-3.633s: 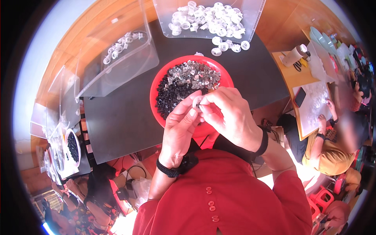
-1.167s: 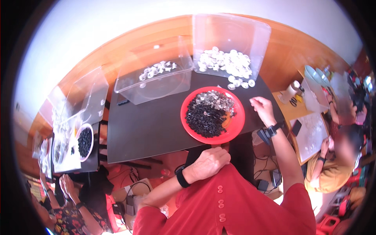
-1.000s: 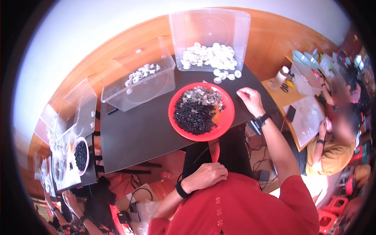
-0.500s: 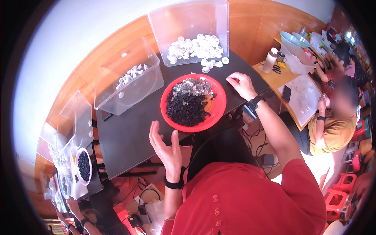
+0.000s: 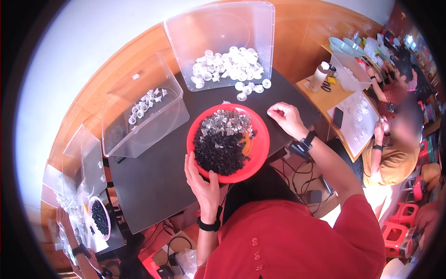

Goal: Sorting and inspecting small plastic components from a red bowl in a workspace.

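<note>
A round red plate (image 5: 260,153) at the table's near edge bears a heap of small black pieces (image 5: 218,156). Clear, shiny bits (image 5: 227,123) are piled on its far side. My left hand (image 5: 204,186) grips the plate's near-left rim, fingers along the outside and thumb at the front edge. To the right of the plate, above the dark table, my right hand (image 5: 287,118) is closed in a pinch. Whatever its fingertips hold, if anything, is too small to make out. Several loose clear-white round parts (image 5: 251,88) lie beyond the plate.
A clear bin (image 5: 220,32) tipped on its side holds many white parts at the back. Another clear bin (image 5: 153,125) stands left. Far left is a bowl of black pieces (image 5: 99,218) near another person's arms. A seated person (image 5: 395,151) works at the right-hand table.
My left hand has moved from beside the plate onto its rim, and the plate sits slightly nearer me. The right hand keeps its pinch. The whole view has shifted a little.
</note>
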`<state>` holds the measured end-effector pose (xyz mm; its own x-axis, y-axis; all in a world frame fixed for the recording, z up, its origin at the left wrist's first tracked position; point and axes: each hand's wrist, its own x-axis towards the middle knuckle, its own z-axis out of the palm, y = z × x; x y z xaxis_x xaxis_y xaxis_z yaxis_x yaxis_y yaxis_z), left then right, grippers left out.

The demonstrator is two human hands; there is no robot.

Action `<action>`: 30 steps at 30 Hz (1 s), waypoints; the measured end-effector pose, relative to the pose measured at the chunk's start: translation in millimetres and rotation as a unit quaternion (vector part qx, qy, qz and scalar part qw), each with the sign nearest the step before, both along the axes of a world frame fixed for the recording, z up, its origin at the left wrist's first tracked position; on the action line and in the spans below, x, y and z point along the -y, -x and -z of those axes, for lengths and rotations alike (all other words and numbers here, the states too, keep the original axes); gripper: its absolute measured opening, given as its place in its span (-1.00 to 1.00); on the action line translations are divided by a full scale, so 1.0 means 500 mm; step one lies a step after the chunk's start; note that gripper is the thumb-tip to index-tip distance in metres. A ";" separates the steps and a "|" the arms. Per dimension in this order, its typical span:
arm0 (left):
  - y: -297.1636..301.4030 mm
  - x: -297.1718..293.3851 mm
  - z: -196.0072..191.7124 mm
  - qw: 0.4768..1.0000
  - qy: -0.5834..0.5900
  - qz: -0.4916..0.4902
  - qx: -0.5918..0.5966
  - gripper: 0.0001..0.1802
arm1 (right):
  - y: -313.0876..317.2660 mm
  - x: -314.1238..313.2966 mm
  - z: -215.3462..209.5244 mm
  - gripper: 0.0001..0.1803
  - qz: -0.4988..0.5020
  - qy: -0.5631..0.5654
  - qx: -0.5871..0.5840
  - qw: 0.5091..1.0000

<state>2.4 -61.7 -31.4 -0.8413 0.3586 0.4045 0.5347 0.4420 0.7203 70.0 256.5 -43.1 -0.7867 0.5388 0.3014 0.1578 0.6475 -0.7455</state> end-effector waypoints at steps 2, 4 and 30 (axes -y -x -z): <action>-0.002 -0.006 -0.016 0.998 -0.008 0.014 0.058 -0.18 | 0.019 -0.018 -0.017 -0.86 -0.019 0.028 0.026 0.999; 0.003 -0.009 -0.017 0.997 -0.008 0.009 0.079 -0.17 | 0.054 -0.030 -0.071 -0.85 -0.090 0.097 0.095 0.987; 0.030 -0.122 -0.137 0.964 -0.125 0.140 0.189 -0.59 | 0.149 0.069 -0.190 -0.77 -0.364 0.523 0.285 0.716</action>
